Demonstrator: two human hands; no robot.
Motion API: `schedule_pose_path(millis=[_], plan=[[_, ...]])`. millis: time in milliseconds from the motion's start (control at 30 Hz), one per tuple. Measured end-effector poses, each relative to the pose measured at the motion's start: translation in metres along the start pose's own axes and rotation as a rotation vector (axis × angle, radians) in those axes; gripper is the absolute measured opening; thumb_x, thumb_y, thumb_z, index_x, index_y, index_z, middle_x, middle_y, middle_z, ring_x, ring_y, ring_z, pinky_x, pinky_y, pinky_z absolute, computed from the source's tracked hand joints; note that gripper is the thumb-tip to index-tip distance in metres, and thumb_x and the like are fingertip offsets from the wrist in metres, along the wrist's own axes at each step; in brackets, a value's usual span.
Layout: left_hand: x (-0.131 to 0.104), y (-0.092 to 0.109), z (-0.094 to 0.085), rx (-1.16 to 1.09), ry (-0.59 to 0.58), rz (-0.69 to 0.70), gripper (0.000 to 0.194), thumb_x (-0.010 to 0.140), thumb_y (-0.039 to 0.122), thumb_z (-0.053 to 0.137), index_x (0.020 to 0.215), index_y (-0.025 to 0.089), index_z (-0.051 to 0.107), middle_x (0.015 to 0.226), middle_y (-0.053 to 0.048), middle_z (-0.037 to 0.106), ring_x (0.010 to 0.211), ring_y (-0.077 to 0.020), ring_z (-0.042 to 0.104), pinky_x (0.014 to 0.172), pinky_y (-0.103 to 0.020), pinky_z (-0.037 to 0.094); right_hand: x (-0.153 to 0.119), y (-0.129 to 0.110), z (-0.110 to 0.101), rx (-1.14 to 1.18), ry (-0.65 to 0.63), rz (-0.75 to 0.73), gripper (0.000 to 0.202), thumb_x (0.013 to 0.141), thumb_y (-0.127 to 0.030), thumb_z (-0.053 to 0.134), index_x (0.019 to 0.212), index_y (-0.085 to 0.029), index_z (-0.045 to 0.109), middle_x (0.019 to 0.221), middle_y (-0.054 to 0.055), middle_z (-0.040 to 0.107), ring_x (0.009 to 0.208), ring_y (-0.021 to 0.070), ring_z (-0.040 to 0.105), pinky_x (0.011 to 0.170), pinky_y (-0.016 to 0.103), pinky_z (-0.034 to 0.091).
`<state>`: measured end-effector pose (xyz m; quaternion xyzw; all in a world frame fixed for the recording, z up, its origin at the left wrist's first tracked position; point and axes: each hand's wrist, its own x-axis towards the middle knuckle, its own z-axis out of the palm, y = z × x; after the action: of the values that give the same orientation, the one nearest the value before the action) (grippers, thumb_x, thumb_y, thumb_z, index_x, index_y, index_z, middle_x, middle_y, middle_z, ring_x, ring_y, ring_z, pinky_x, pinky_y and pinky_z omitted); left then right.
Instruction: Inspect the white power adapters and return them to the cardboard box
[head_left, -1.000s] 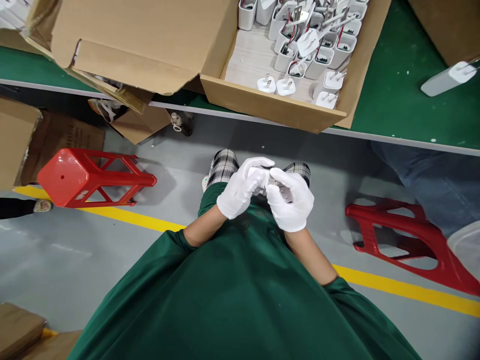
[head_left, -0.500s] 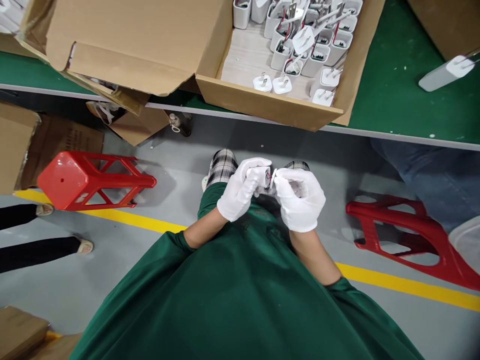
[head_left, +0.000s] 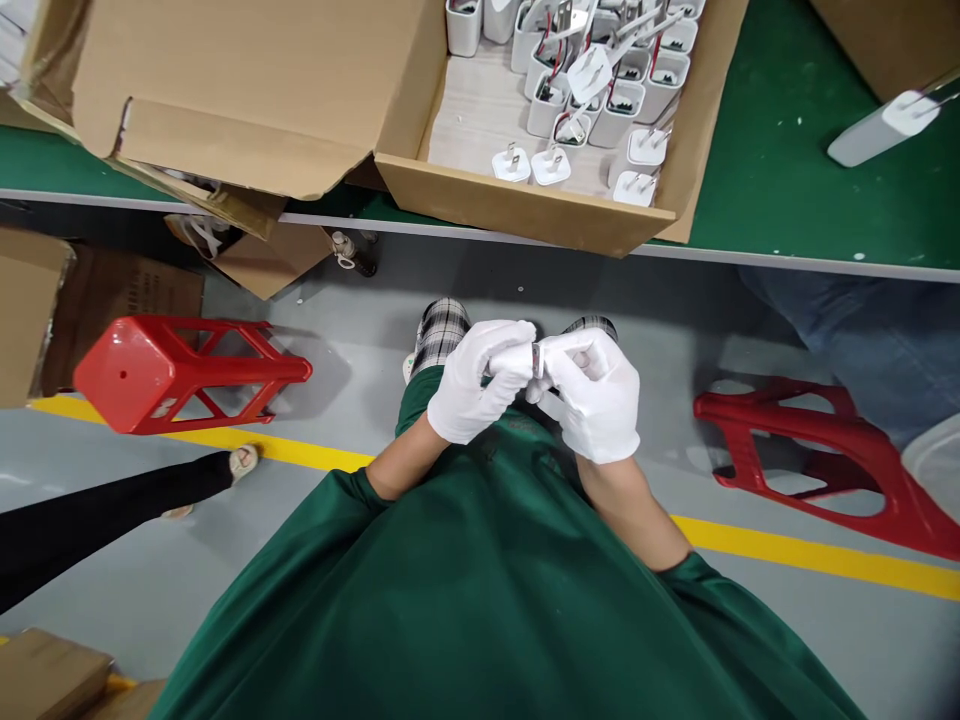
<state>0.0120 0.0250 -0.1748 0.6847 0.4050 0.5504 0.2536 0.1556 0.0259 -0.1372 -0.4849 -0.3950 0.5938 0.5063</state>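
In white gloves, both of my hands meet above my lap. My left hand (head_left: 476, 385) is closed around a white charger housing (head_left: 520, 360), its open end facing right. My right hand (head_left: 596, 392) pinches the charger's plug cap, now mostly hidden behind the fingers, up against that end. A dark strip shows between the two parts. On the bench beyond, a cardboard box (head_left: 517, 205) holds several upright white charger housings (head_left: 619, 110), some with red and black wires and loose caps. Several two-pin plug caps (head_left: 551, 167) show near the box's front.
A white charger (head_left: 881, 130) lies on the green bench (head_left: 780, 150) at right. Red stools (head_left: 187, 375) stand left and right of me. An open carton (head_left: 127, 310) is under the bench at left. A person's leg in black trousers (head_left: 120, 500) is at far left.
My right hand has moved slightly left, bringing the cap against the housing, so the gap with the red wire has closed. The person at left has stepped. The view has shifted a little.
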Motion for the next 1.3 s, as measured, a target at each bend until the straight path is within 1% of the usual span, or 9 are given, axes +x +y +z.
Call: schedule_pose_path(millis=[133, 333, 433, 600, 733, 867, 1067, 1233, 1300], plan=[[0.001, 0.005, 0.002, -0.221, 0.002, -0.154, 0.047, 0.092, 0.049, 0.059, 0.131, 0.022, 0.056, 0.120, -0.011, 0.069, 0.110, -0.0239, 0.066, 0.097, -0.040, 0.053, -0.001, 0.002, 0.006, 0.018, 0.044, -0.030, 0.011, 0.085, -0.023, 0.069, 0.077, -0.022, 0.062, 0.056, -0.006, 0.061, 0.044, 0.0111, 0.056, 0.045, 0.025, 0.047], [0.003, 0.015, 0.009, -0.507, 0.058, -0.384, 0.040, 0.089, 0.049, 0.065, 0.117, 0.021, 0.062, 0.118, -0.010, 0.069, 0.108, -0.0229, 0.066, 0.090, -0.037, 0.055, 0.000, 0.006, 0.009, -0.069, 0.105, -0.154, 0.010, 0.086, -0.026, 0.069, 0.079, -0.021, 0.063, 0.066, -0.004, 0.065, 0.049, 0.0098, 0.059, 0.047, 0.024, 0.051], [0.004, 0.016, 0.010, -0.570, 0.053, -0.521, 0.052, 0.083, 0.058, 0.068, 0.119, 0.021, 0.059, 0.115, -0.011, 0.070, 0.098, -0.0216, 0.069, 0.079, -0.033, 0.057, 0.001, 0.008, 0.006, -0.091, 0.075, -0.205, 0.009, 0.087, -0.028, 0.068, 0.083, -0.022, 0.064, 0.066, -0.004, 0.066, 0.048, 0.0100, 0.059, 0.047, 0.025, 0.052], [0.007, 0.014, 0.009, -0.490, 0.141, -0.614, 0.056, 0.082, 0.066, 0.064, 0.114, 0.020, 0.060, 0.100, -0.008, 0.072, 0.077, -0.0155, 0.068, 0.065, -0.027, 0.054, 0.002, 0.009, 0.000, -0.342, 0.073, -0.322, 0.011, 0.086, -0.032, 0.071, 0.094, -0.024, 0.072, 0.092, 0.002, 0.075, 0.071, 0.0141, 0.069, 0.065, 0.030, 0.059], [0.008, 0.017, 0.008, -0.444, 0.181, -0.705, 0.056, 0.084, 0.073, 0.054, 0.100, 0.020, 0.062, 0.074, -0.002, 0.065, 0.049, -0.0102, 0.054, 0.044, -0.024, 0.043, 0.004, 0.011, -0.008, -0.535, 0.012, -0.543, 0.010, 0.086, -0.028, 0.072, 0.096, -0.027, 0.074, 0.086, 0.001, 0.075, 0.073, 0.0156, 0.069, 0.067, 0.031, 0.058], [0.013, 0.026, 0.008, -0.492, 0.143, -0.845, 0.055, 0.087, 0.073, 0.047, 0.085, 0.020, 0.061, 0.052, 0.004, 0.049, 0.038, -0.0078, 0.040, 0.037, -0.022, 0.030, 0.010, 0.015, -0.016, -0.612, -0.100, -0.782, 0.017, 0.085, -0.023, 0.072, 0.101, -0.030, 0.074, 0.087, 0.000, 0.077, 0.072, 0.0152, 0.070, 0.066, 0.029, 0.058], [0.018, 0.032, 0.005, -0.593, 0.039, -0.909, 0.055, 0.092, 0.068, 0.043, 0.073, 0.019, 0.056, 0.040, 0.007, 0.033, 0.033, -0.0061, 0.025, 0.035, -0.023, 0.018, 0.016, 0.018, -0.023, -0.798, -0.174, -0.845, 0.014, 0.089, -0.030, 0.067, 0.101, -0.031, 0.074, 0.088, -0.001, 0.078, 0.076, 0.0155, 0.072, 0.065, 0.027, 0.056], [0.013, 0.030, 0.006, -0.625, 0.052, -0.876, 0.053, 0.091, 0.068, 0.046, 0.078, 0.019, 0.057, 0.042, 0.007, 0.034, 0.034, -0.0061, 0.023, 0.035, -0.024, 0.016, 0.016, 0.020, -0.023, -0.808, -0.116, -0.950, 0.018, 0.088, -0.028, 0.069, 0.105, -0.032, 0.073, 0.087, -0.002, 0.078, 0.073, 0.0150, 0.071, 0.064, 0.026, 0.056], [0.013, 0.030, 0.005, -0.606, 0.057, -0.851, 0.053, 0.086, 0.071, 0.051, 0.078, 0.019, 0.058, 0.049, 0.004, 0.043, 0.038, -0.0072, 0.030, 0.035, -0.024, 0.021, 0.015, 0.019, -0.022, -0.809, -0.113, -0.958, 0.020, 0.088, -0.028, 0.068, 0.107, -0.033, 0.072, 0.089, -0.002, 0.078, 0.074, 0.0157, 0.072, 0.064, 0.027, 0.056]])
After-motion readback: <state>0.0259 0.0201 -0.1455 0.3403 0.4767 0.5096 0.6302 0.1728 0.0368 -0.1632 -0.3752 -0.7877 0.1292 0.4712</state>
